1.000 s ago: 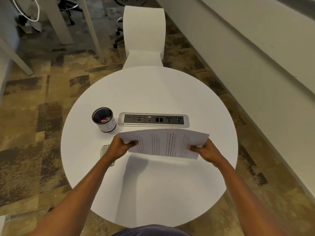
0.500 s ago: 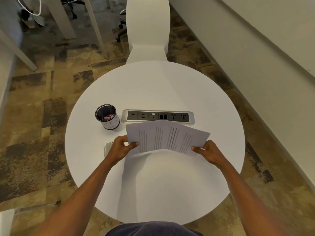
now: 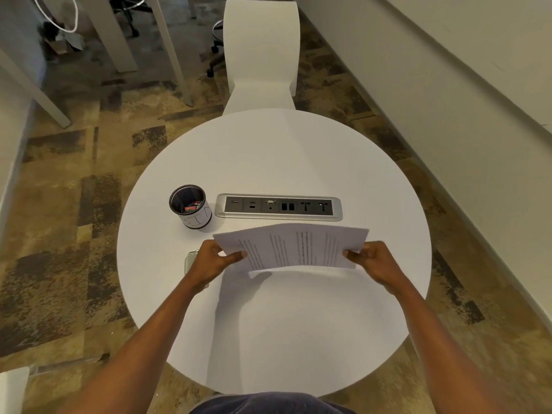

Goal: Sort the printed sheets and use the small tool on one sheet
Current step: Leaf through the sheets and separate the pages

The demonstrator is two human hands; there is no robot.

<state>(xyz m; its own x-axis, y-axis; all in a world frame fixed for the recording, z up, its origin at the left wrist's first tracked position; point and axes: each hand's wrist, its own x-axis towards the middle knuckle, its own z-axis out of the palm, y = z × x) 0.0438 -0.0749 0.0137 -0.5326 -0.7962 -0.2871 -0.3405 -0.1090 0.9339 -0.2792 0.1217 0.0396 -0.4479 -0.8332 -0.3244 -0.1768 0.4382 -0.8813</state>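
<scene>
Sheets (image 3: 298, 248) held above round white table (image 3: 268, 324), just on person's side of power strip (image 3: 279, 207). Long axis runs left-right, parallel to strip; printed face toward camera, text lines running crosswise. Left hand (image 3: 213, 262) pinches left edge, thumb on top. Right hand (image 3: 373, 259) pinches right edge likewise. Both forearms reach in from near rim. Mesh cup (image 3: 191, 206) stands left of strip.

Both forearms are bare to the frame's edge, with no sleeves, watch or rings showing on the left hand (image 3: 210, 262) or right hand (image 3: 377, 262). At six o'clock sits a strip of dark navy clothing (image 3: 268, 404).
</scene>
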